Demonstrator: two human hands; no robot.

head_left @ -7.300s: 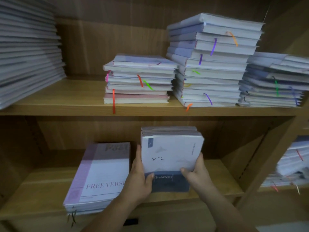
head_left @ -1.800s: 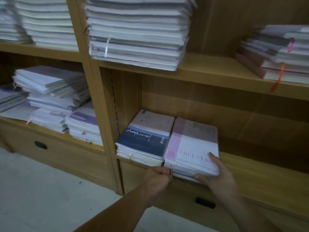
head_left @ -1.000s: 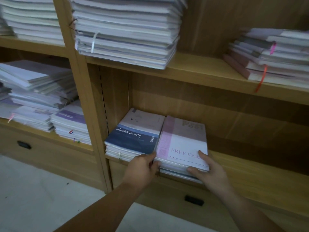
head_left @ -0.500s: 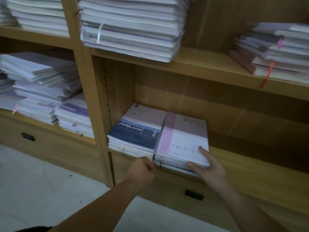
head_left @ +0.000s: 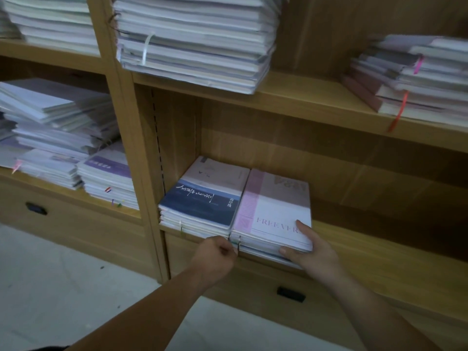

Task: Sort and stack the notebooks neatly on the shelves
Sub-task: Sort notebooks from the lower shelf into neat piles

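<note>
Notebooks: two stacks on one shelf (head_left: 379,252)

Pink stack (head_left: 273,206): flat on the shelf, its front right corner gripped by the right hand (head_left: 310,249), thumb on the cover, fingers against the front edge.
Blue stack (head_left: 202,198): touching the pink stack, just beyond the left hand (head_left: 215,257).
Left hand: fingers curled at the front seam between both stacks; whether it pinches anything cannot be told.
Drawer handle (head_left: 291,294): below the right hand.
</note>
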